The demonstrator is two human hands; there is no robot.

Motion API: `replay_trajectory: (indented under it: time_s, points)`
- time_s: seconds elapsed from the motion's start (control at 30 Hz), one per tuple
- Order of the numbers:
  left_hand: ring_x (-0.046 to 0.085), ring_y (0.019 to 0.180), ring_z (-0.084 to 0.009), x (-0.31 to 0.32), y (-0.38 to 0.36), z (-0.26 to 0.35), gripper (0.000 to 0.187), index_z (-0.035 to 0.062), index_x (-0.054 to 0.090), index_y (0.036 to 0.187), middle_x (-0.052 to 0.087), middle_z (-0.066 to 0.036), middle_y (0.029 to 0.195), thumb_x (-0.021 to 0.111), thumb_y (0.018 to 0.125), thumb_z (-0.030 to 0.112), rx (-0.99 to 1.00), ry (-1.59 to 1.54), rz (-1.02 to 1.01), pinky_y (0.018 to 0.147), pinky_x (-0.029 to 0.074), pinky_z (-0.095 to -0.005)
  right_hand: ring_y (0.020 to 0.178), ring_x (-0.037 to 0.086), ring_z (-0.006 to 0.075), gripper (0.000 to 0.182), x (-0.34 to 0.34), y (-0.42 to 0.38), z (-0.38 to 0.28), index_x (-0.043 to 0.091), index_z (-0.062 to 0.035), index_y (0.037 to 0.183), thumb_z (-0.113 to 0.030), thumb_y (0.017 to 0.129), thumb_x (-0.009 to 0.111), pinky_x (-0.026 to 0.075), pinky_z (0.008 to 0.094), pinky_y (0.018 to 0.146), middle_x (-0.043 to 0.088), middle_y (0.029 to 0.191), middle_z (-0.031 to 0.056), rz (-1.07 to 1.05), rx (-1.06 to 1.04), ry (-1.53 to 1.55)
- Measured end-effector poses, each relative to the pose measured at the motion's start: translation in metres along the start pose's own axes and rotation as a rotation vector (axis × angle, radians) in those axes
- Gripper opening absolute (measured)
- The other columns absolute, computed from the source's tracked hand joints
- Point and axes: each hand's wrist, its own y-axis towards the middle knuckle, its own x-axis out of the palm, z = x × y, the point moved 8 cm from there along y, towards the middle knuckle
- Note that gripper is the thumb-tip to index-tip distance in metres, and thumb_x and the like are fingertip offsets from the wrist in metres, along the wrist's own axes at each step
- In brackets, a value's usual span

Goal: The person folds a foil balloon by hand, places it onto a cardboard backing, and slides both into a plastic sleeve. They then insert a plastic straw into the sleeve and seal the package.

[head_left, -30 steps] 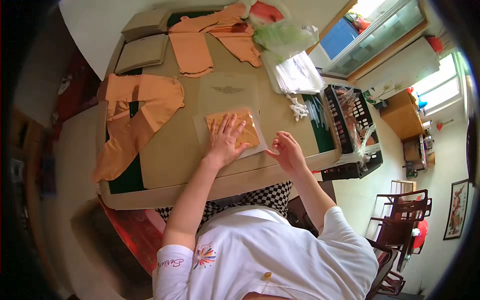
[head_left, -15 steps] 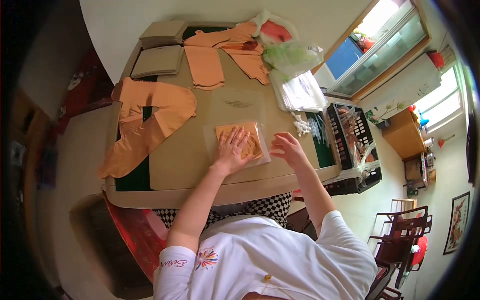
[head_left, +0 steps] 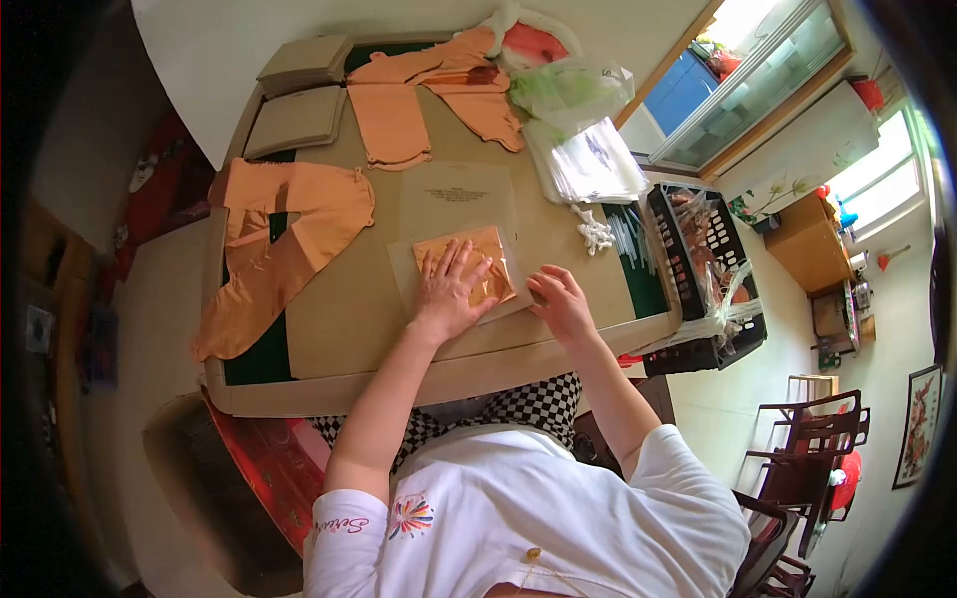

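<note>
A folded rose-gold foil balloon (head_left: 487, 243) lies inside a clear plastic bag (head_left: 404, 269) near the front of the table. My left hand (head_left: 451, 296) rests flat over the balloon, fingers spread. At the bag's right edge, my right hand (head_left: 561, 303) has its thumb and fingers drawn together on the plastic; the exact contact is small. Behind the bag lies another clear bag (head_left: 457, 194) with printed text. Flat rose-gold foil balloons lie unfolded, one at the left (head_left: 324, 199) and more at the back (head_left: 389, 125).
Two brown cardboard stacks (head_left: 295, 120) occupy the back left. White plastic bags (head_left: 588, 164) and a greenish plastic bag (head_left: 568, 95) lie at the back right, near white ribbon bundles (head_left: 595, 234) and clear straws (head_left: 628, 239). A black crate (head_left: 713, 239) stands beyond the table's right edge.
My right hand has moved in to the bag's right edge, and its fingers have drawn together. The left hand stays flat on the folded balloon. The whole view has shifted slightly.
</note>
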Motion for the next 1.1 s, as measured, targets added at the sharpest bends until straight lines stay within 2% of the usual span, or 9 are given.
replay_trajectory:
  time_s: [0.13,0.23,0.37,0.47,0.57,0.6,0.7,0.93,1.1]
  points:
    - [0.013,0.143,-0.0242,-0.006,-0.001,0.004,0.067,0.0269,0.038,0.142,0.02,-0.009,0.153,0.051,0.084,0.059,-0.012,-0.009,-0.047,0.115,0.008,-0.0492,0.086,0.056,0.0188,0.059,0.022,0.018,-0.014,0.039,-0.0099,0.131,-0.012,0.081,0.07,0.051,0.037,0.077,0.049,0.113,0.0105,0.07,-0.3,-0.534]
    - [0.012,0.143,-0.024,-0.008,-0.002,0.006,0.069,0.027,0.036,0.143,0.019,-0.009,0.153,0.05,0.084,0.061,-0.026,0.015,-0.049,0.115,0.008,-0.0493,0.103,0.056,0.0326,0.075,0.055,0.004,-0.031,0.033,-0.0131,0.137,-0.002,0.073,0.071,0.051,0.038,0.081,0.039,0.127,0.0167,0.087,-0.498,-1.143]
    - [0.012,0.143,-0.0244,-0.002,-0.001,0.003,0.07,0.0277,0.035,0.143,0.02,-0.008,0.153,0.052,0.083,0.061,-0.01,0.037,-0.027,0.115,0.009,-0.0501,0.098,0.058,0.039,0.075,0.044,0.014,-0.028,0.031,-0.0148,0.139,-0.008,0.075,0.07,0.05,0.0418,0.078,0.051,0.113,0.0212,0.106,-0.485,-1.108]
    - [0.014,0.143,-0.0254,-0.002,-0.001,0.002,0.072,0.0277,0.034,0.144,0.02,-0.008,0.153,0.056,0.082,0.058,0.009,0.026,0.008,0.114,0.011,-0.0514,0.087,0.062,0.0404,0.067,0.041,0.023,-0.029,0.033,-0.0106,0.135,-0.017,0.079,0.069,0.05,0.0444,0.074,0.063,0.093,0.022,0.12,-0.169,-1.022]
    - [0.013,0.143,-0.0251,-0.002,-0.001,0.003,0.074,0.0239,0.033,0.144,0.021,-0.008,0.153,0.053,0.083,0.06,0.008,0.013,0.013,0.114,0.01,-0.0509,0.08,0.064,0.0404,0.063,0.056,0.022,-0.026,0.035,-0.0063,0.13,-0.024,0.081,0.069,0.05,0.0456,0.071,0.066,0.081,0.0217,0.129,-0.333,-1.171]
    - [0.013,0.143,-0.0246,-0.003,-0.001,0.003,0.075,0.0223,0.033,0.144,0.021,-0.009,0.153,0.051,0.083,0.061,-0.001,0.019,0.003,0.115,0.008,-0.0503,0.093,0.062,0.0399,0.065,0.057,0.026,-0.026,0.04,-0.002,0.125,-0.029,0.077,0.075,0.05,0.0406,0.074,0.065,0.094,0.0244,0.164,-0.304,-1.252]
    - [0.013,0.143,-0.0238,-0.002,-0.001,0.002,0.076,0.0207,0.033,0.145,0.022,-0.009,0.153,0.047,0.083,0.064,-0.013,0.001,-0.004,0.115,0.007,-0.0496,0.092,0.063,0.0373,0.057,0.043,0.041,-0.014,0.048,0.0016,0.114,-0.03,0.075,0.076,0.05,0.0399,0.074,0.065,0.091,0.0231,0.18,-0.372,-1.192]
    - [0.013,0.143,-0.0242,0.0,0.0,0.0,0.08,0.0211,0.028,0.146,0.019,-0.007,0.154,0.048,0.083,0.065,-0.015,0.028,0.005,0.113,0.009,-0.0535,0.072,0.065,0.0242,0.046,0.031,0.044,-0.002,0.058,0.0042,0.094,-0.03,0.071,0.079,0.049,0.0367,0.061,0.065,0.077,0.017,0.103,-0.267,-1.061]
    - [0.024,0.139,-0.0273,-0.011,0.007,-0.009,0.06,0.0137,0.043,0.138,0.034,-0.012,0.146,0.057,0.086,0.04,0.02,-0.291,0.151,0.113,0.018,-0.0481,0.069,0.065,0.018,0.042,0.044,0.03,-0.015,0.058,0.0047,0.092,-0.027,0.073,0.078,0.051,0.033,0.054,0.064,0.074,0.0115,0.018,-0.127,-1.007]
